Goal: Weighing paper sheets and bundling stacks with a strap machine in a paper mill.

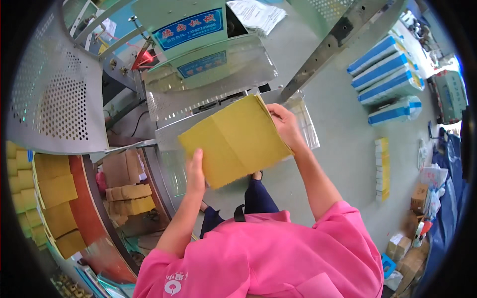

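Observation:
Between my two hands is a thick stack of yellow-brown paper sheets (233, 141), tilted, with a faint crease across its top face. My left hand (196, 171) holds its left edge, the thumb up along the side and the other fingers hidden beneath. My right hand (284, 125) grips the right edge, where the layered sheet ends show. Just beyond the stack stands a grey metal machine (169, 134) with a slotted bed and a clear plastic guard (258, 59).
Yellow sheet stacks (57, 191) lie on a red-brown board (92, 218) at left, beside a shelf with brown paper bundles (129, 192). A perforated metal panel (64, 94) and a slanted metal post (330, 47) flank the machine. Blue-and-white packages (385, 69) sit on the floor at right.

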`<state>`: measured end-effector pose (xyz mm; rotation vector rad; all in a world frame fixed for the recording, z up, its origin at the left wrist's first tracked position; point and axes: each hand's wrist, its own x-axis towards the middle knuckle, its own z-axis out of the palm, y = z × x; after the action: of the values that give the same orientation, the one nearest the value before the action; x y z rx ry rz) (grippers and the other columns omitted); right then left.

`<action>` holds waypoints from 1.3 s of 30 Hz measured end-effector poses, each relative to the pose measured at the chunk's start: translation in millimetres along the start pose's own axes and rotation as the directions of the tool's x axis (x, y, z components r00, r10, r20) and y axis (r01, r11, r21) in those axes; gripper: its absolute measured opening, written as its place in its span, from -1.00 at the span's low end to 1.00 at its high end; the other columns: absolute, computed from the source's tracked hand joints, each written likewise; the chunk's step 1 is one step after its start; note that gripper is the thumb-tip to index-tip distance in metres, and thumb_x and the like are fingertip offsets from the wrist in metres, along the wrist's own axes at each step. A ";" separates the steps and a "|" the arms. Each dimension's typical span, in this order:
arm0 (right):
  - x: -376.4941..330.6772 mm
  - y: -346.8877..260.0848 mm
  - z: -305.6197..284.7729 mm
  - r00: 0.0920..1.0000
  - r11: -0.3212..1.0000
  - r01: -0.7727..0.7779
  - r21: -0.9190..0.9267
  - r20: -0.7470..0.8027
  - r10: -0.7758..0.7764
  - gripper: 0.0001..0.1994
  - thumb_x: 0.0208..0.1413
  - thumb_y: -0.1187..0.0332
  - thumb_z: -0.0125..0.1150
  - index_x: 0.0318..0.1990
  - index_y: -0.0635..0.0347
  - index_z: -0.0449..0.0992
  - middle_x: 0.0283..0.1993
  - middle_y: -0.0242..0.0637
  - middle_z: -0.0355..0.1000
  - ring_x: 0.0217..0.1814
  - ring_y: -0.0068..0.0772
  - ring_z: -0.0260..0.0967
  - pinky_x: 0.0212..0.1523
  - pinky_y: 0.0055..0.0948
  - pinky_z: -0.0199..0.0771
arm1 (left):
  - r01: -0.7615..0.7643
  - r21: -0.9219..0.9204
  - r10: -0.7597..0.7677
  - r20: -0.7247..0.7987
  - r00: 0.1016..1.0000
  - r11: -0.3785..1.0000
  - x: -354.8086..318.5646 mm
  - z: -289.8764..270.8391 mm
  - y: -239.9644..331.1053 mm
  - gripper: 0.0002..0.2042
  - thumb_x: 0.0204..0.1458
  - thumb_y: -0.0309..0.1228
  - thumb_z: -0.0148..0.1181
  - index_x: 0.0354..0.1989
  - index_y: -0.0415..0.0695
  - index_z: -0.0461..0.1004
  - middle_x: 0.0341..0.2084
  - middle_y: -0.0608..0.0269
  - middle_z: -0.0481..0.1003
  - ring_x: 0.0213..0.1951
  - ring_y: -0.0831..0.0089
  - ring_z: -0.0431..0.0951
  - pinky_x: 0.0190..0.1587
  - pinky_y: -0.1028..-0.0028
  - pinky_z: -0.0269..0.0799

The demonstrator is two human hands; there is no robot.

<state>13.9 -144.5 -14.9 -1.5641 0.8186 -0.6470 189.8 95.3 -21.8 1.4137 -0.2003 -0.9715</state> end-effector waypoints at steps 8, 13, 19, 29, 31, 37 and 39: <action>38.0 49.9 -69.7 0.926 0.873 -0.375 0.313 0.171 0.337 -0.75 0.25 0.39 0.03 0.00 0.24 0.51 -0.13 -0.39 0.49 -0.14 -0.60 0.39 -0.11 -0.57 0.39 | -0.001 0.184 0.001 -0.002 1.000 0.983 44.2 73.9 12.1 -0.44 0.20 -0.16 0.05 0.28 -0.24 0.17 0.15 0.11 0.31 0.18 0.35 0.31 0.22 0.38 0.17; 32.4 16.0 -86.2 0.912 0.824 -0.411 0.390 0.192 0.363 -0.64 0.29 0.24 0.01 0.14 0.19 0.44 -0.04 -0.43 0.47 -0.05 -0.59 0.38 -0.02 -0.53 0.34 | 0.024 0.137 -0.018 -0.043 0.999 0.990 36.8 76.2 22.3 -0.42 0.20 -0.19 0.05 0.31 -0.23 0.12 0.16 0.12 0.31 0.19 0.32 0.31 0.22 0.38 0.17; 19.6 -8.6 -83.6 0.891 0.828 -0.454 0.331 0.175 0.418 -0.65 0.28 0.27 0.02 0.12 0.26 0.44 -0.03 -0.38 0.46 -0.03 -0.60 0.37 -0.01 -0.59 0.33 | 0.016 0.159 -0.016 -0.004 1.000 0.987 33.9 72.9 23.4 -0.45 0.21 -0.23 0.05 0.31 -0.23 0.13 0.14 0.13 0.32 0.16 0.34 0.33 0.20 0.39 0.20; 24.9 1.1 -67.0 0.906 0.845 -0.410 0.342 0.048 0.420 -0.64 0.28 0.20 0.03 0.07 0.28 0.47 -0.02 -0.35 0.47 0.01 -0.54 0.38 0.01 -0.48 0.38 | -0.029 0.171 0.023 0.038 0.999 0.985 38.3 70.1 22.5 -0.48 0.20 -0.23 0.05 0.26 -0.25 0.18 0.12 0.12 0.34 0.14 0.35 0.34 0.20 0.40 0.20; 20.8 -0.1 -71.4 0.892 0.825 -0.415 0.384 -0.008 0.452 -0.65 0.28 0.20 0.04 0.06 0.26 0.48 -0.03 -0.35 0.47 0.00 -0.53 0.39 -0.01 -0.47 0.38 | -0.004 0.200 -0.006 0.049 0.999 0.980 37.9 68.8 21.7 -0.48 0.20 -0.23 0.06 0.26 -0.25 0.18 0.13 0.12 0.33 0.16 0.34 0.32 0.21 0.39 0.19; 14.7 -0.1 -86.3 0.888 0.815 -0.456 0.358 0.127 0.442 -0.65 0.23 0.19 0.06 0.03 0.22 0.51 -0.10 -0.38 0.50 -0.07 -0.50 0.42 -0.07 -0.48 0.37 | 0.034 0.195 -0.042 0.035 0.999 0.980 41.6 69.9 24.6 -0.43 0.20 -0.22 0.06 0.30 -0.25 0.11 0.18 0.13 0.27 0.20 0.33 0.28 0.23 0.37 0.17; 15.9 0.9 -88.5 0.874 0.837 -0.485 0.254 0.142 0.464 -0.64 0.19 0.19 0.08 0.03 0.20 0.52 -0.10 -0.37 0.50 -0.07 -0.52 0.42 -0.07 -0.48 0.38 | 0.020 0.198 -0.034 0.068 0.997 0.980 42.1 70.9 26.8 -0.42 0.21 -0.22 0.04 0.32 -0.24 0.07 0.19 0.13 0.26 0.20 0.32 0.28 0.23 0.36 0.19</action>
<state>-46.5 -210.1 -3.1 -1.0579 0.9678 -0.3176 181.9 11.6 -0.8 1.5674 -0.3389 -1.0474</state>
